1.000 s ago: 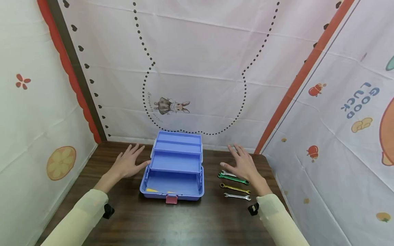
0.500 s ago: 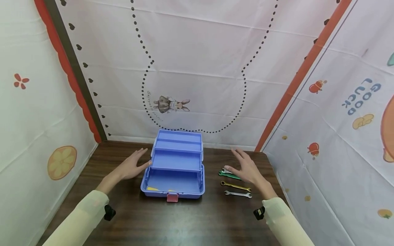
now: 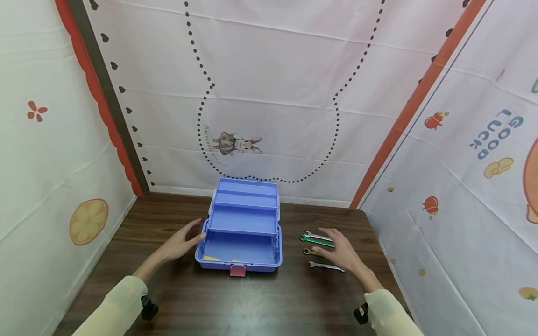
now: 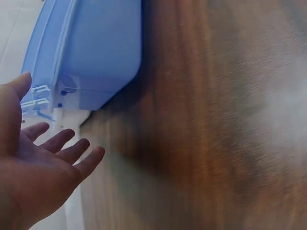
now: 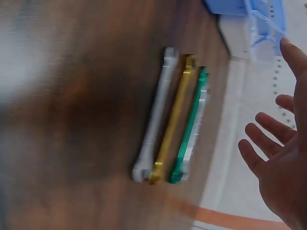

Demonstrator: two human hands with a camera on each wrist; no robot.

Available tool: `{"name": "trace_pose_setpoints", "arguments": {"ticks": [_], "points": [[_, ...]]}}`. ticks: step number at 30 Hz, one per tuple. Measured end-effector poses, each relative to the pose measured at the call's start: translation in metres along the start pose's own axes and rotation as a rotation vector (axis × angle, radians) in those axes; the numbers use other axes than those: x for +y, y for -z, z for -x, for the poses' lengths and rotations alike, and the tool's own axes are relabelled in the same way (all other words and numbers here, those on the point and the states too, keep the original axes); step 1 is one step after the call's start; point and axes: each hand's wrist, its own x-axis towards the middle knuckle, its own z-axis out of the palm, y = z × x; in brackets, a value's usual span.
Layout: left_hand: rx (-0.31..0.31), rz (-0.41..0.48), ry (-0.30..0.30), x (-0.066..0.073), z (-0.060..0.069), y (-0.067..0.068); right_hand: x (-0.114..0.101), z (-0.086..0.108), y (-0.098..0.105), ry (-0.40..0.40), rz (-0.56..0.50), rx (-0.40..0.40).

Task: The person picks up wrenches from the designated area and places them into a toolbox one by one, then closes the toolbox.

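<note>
A blue toolbox (image 3: pixel 252 249) stands open on the table, its tiered trays raised toward the back and a pink latch (image 3: pixel 237 270) at its front. My left hand (image 3: pixel 178 245) hovers at the box's left side, fingers apart and loosely bent; in the left wrist view the palm (image 4: pixel 38 182) holds nothing. Above the wrenches on the right is my right hand (image 3: pixel 344 254), also with nothing in it. Beneath it lie a silver wrench (image 3: pixel 325 266), a yellow wrench (image 3: pixel 308 252), a green wrench (image 3: pixel 315 241) and another silver wrench (image 3: pixel 316 235), partly hidden by the hand.
Small yellow pieces (image 3: pixel 210 258) lie in the toolbox bottom near its front wall. Printed cloth walls (image 3: pixel 269 112) enclose the dark wooden table (image 3: pixel 252 303) at the back and both sides.
Both hands have come down and nearer to me. The right hand now hangs over the wrenches, and the left is lower beside the toolbox. The box and wrenches stay put.
</note>
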Motion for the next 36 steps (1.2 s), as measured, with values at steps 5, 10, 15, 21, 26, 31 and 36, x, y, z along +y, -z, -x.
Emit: {"name": "trace_pose_setpoints", "arguments": {"ticks": [5,10,15,21,26,31,36], "points": [[-0.025,0.103,-0.03,-0.004,0.005,-0.008,0.009,0.014,-0.016,-0.053,-0.011,0.012],[-0.037,0.186,-0.022,-0.005,0.007,-0.014,0.018,0.023,-0.028,-0.045,-0.002,0.051],[-0.061,0.373,0.068,-0.005,0.008,-0.018,0.028,0.029,-0.038,-0.02,0.028,0.065],[-0.071,0.471,0.184,-0.006,0.006,-0.022,0.034,0.035,-0.047,-0.067,0.009,0.043],[-0.075,0.505,0.215,-0.007,0.003,-0.022,0.036,0.038,-0.05,-0.113,0.023,0.005],[-0.063,0.543,0.224,-0.009,-0.002,-0.021,0.036,0.039,-0.05,-0.102,0.026,0.018],[-0.058,0.54,0.229,-0.009,-0.007,-0.021,0.034,0.039,-0.053,-0.086,0.048,0.018]]}}
